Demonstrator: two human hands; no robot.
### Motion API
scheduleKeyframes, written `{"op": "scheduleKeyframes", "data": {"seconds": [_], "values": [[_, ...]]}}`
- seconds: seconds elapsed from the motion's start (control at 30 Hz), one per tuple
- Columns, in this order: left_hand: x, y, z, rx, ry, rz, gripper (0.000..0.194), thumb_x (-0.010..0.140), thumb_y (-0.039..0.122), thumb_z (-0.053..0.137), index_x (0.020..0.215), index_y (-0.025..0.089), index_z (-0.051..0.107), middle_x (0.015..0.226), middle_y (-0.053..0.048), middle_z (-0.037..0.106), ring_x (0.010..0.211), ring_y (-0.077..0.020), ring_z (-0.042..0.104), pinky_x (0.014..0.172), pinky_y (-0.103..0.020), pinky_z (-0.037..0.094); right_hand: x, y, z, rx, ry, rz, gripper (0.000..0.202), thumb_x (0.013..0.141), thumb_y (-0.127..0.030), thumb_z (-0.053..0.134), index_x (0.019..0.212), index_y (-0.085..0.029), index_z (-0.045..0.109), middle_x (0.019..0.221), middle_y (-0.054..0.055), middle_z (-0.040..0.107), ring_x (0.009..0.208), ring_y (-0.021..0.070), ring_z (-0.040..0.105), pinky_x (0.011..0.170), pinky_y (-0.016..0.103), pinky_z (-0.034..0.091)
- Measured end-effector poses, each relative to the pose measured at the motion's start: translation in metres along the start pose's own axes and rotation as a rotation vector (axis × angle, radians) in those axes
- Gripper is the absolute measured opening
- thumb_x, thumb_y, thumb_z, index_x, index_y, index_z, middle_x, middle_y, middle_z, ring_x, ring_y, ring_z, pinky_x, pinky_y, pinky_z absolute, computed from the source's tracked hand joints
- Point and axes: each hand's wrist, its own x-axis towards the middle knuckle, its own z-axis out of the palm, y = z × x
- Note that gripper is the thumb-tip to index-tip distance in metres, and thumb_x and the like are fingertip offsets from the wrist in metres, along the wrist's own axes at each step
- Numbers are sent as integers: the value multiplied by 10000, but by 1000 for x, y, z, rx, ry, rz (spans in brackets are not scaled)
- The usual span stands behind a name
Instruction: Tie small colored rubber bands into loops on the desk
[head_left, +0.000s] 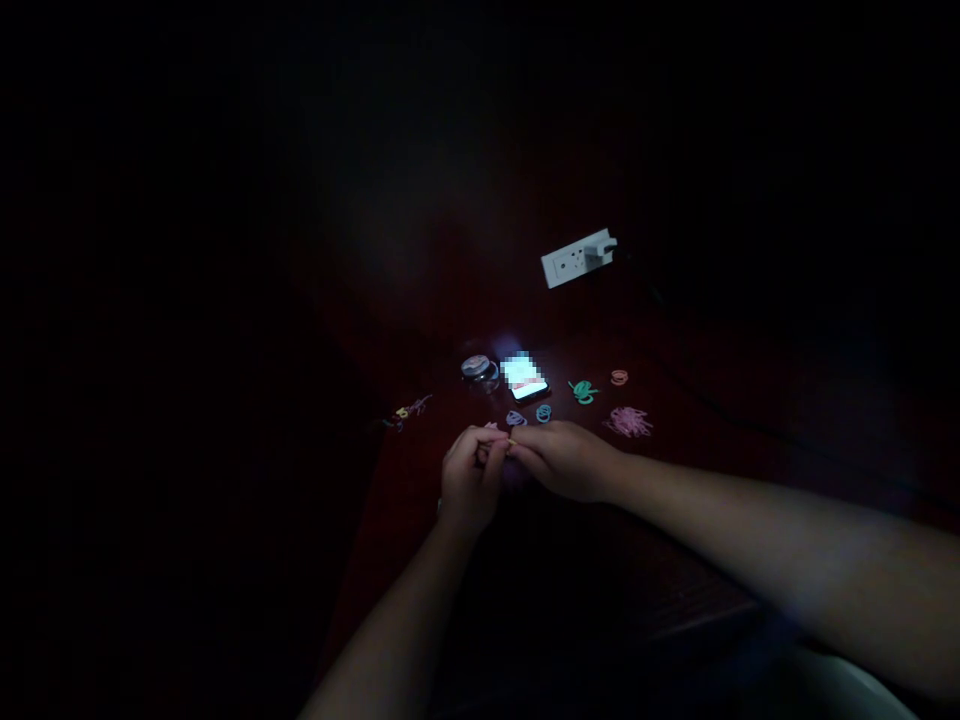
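Head view, dark rm: a small yellowish item [511, 442] is pinched btwn fingertips of L hand [474, 470] and R hand [559, 458], both nearly closed, above a dk red table [397, 500], near a lit phone [523, 378], w/ coloured bands [583, 391] scattered about.

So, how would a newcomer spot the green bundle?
Find the lit phone on the dark table. Just right of it, before the orange loops, lies the green bundle, its ends poking outward, unlike the rounder orange loops.
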Motion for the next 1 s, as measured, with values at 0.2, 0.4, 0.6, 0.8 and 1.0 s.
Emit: {"op": "scheduleKeyframes", "data": {"seconds": [0.2,0.4,0.6,0.8,1.0], "values": [[7,-6,-2,55,-49,-7,96,906,267,560,884,199,624,826,-12,645,724,-133,594,668,-247,468,2,19,7,130,37,2,258,980,-264,407,779,-177,543,685,-9,543,620,117,470,605,251,292],[12,-17,-9,41,71,-95,95,921,238,517,898,178,586,789,-10,640,665,-112,587,610,-214,463,1,28,4,172,95,36,249,957,-271,432,730,-183,488,656,-26,488,602,109,448,588,245,292],[7,-12,-7,21,-97,-45,99,909,267,558,914,190,621,806,-9,666,655,-109,583,606,-219,459,-3,24,4,259,1,39,156,923,-326,526,978,-180,534,672,-45,529,560,103,467,540,228,299],[4,1,-7,2,-194,51,126,928,277,533,917,194,627,814,-15,667,668,-112,587,636,-231,470,-1,25,4,242,66,-64,203,949,-250,465,830,-158,601,730,8,595,663,120,528,631,243,357],[4,1,-10,4,-258,135,232,846,246,634,1073,200,623,928,-41,690,751,-137,615,710,-263,507,-2,27,5,210,81,2,244,931,-324,505,772,-158,586,628,-21,525,567,106,455,554,237,296]]}}
